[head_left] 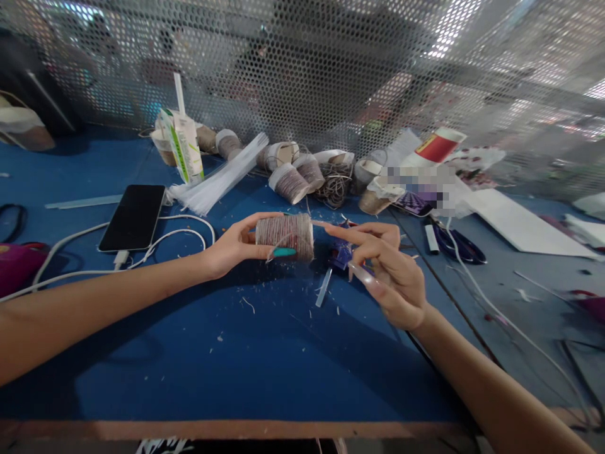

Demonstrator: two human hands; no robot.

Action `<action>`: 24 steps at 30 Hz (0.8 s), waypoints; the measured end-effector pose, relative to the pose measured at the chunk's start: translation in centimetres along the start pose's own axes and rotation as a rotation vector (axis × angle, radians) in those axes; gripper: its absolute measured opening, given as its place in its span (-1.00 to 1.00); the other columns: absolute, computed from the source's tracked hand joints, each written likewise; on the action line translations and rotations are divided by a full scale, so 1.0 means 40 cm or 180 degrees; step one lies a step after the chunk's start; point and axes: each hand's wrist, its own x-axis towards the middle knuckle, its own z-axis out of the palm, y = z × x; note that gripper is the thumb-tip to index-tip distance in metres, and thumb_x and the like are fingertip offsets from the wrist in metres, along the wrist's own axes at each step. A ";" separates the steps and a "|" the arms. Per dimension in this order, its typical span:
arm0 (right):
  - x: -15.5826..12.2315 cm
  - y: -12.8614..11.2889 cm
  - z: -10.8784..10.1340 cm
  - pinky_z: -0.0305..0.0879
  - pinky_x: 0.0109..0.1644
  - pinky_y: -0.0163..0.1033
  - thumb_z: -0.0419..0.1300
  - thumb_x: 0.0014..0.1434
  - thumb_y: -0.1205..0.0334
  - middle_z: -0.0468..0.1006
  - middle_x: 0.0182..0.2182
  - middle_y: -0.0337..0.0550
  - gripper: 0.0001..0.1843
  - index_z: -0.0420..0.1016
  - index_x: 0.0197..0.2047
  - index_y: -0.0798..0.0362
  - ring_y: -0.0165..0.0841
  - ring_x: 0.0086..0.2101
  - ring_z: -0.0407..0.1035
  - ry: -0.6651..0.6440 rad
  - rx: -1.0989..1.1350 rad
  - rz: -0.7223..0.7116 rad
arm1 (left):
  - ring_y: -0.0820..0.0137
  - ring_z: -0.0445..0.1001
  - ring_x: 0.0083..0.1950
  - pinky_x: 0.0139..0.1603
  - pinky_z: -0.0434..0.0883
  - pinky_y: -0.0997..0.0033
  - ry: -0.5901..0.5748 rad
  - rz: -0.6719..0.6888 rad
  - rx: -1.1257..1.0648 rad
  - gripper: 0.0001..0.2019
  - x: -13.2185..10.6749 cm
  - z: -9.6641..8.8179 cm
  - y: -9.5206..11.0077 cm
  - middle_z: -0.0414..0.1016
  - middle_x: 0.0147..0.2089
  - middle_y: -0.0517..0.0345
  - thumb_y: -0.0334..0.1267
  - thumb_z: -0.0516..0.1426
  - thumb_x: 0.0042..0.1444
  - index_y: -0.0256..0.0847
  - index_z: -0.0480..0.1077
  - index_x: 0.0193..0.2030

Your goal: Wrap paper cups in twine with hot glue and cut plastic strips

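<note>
My left hand (232, 246) grips a spool of brownish thread (285, 236) between thumb and fingers, holding it sideways just above the blue table (198, 353). My right hand (387, 274) is right of the spool, index finger stretched toward the spool's end, the other fingers curled; a thin strand seems pinched there but is too fine to make out. A small purple object (340, 253) and a clear plastic strip (324, 287) lie on the table between the hands.
A black phone (133, 217) on a white cable (70, 243) lies at left. A carton with straw (183, 144), a clear strip bundle (222, 180), several spools (289, 181), a paper cup (437, 146) and scissors (457, 244) line the mesh screen (302, 69).
</note>
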 end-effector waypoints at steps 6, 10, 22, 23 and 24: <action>-0.009 -0.017 0.011 0.20 -0.11 0.07 -0.04 0.08 0.31 0.63 -0.16 -0.23 -0.83 0.24 -0.52 -0.06 -0.16 -0.19 0.34 0.0233 -0.0285 -0.0811 | 0.27 0.46 -0.11 -0.14 0.41 0.27 0.0045 0.0065 -0.0021 -0.37 0.004 0.000 -0.004 0.48 -0.04 0.02 -0.31 0.34 -0.19 -0.18 0.32 0.09; -0.013 -0.024 0.027 0.21 -0.12 0.06 0.03 0.02 0.30 0.59 -0.05 -0.22 -0.88 0.25 -0.53 -0.03 -0.13 -0.11 0.33 -0.0002 -0.0500 -0.0864 | 0.33 0.47 -0.17 -0.18 0.42 0.31 0.0065 0.0030 -0.0044 -0.36 0.003 0.003 -0.004 0.49 -0.05 0.04 -0.35 0.34 -0.20 -0.18 0.31 0.10; -0.009 -0.032 0.022 0.16 -0.07 0.07 0.01 0.09 0.30 0.56 -0.02 -0.14 -0.86 0.20 -0.50 -0.04 -0.10 -0.07 0.31 0.0331 -0.0905 -0.0432 | 0.22 0.46 -0.05 -0.11 0.45 0.22 0.0084 -0.0028 0.0011 -0.37 -0.001 0.005 -0.002 0.49 -0.07 0.05 -0.34 0.35 -0.18 -0.14 0.32 0.09; -0.008 -0.033 0.021 0.17 -0.07 0.07 0.01 0.09 0.31 0.56 -0.04 -0.13 -0.85 0.20 -0.50 -0.04 -0.11 -0.07 0.30 0.0354 -0.0893 -0.0374 | 0.23 0.46 -0.05 -0.12 0.45 0.23 0.0088 -0.0026 0.0015 -0.38 -0.001 0.004 -0.002 0.49 -0.07 0.05 -0.34 0.35 -0.18 -0.15 0.32 0.09; -0.008 -0.032 0.021 0.17 -0.07 0.08 0.01 0.10 0.31 0.56 -0.04 -0.12 -0.85 0.20 -0.49 -0.04 -0.11 -0.07 0.30 0.0363 -0.0861 -0.0365 | 0.23 0.46 -0.05 -0.11 0.45 0.23 0.0081 -0.0023 0.0024 -0.38 -0.001 0.003 -0.003 0.49 -0.07 0.05 -0.34 0.34 -0.18 -0.15 0.32 0.10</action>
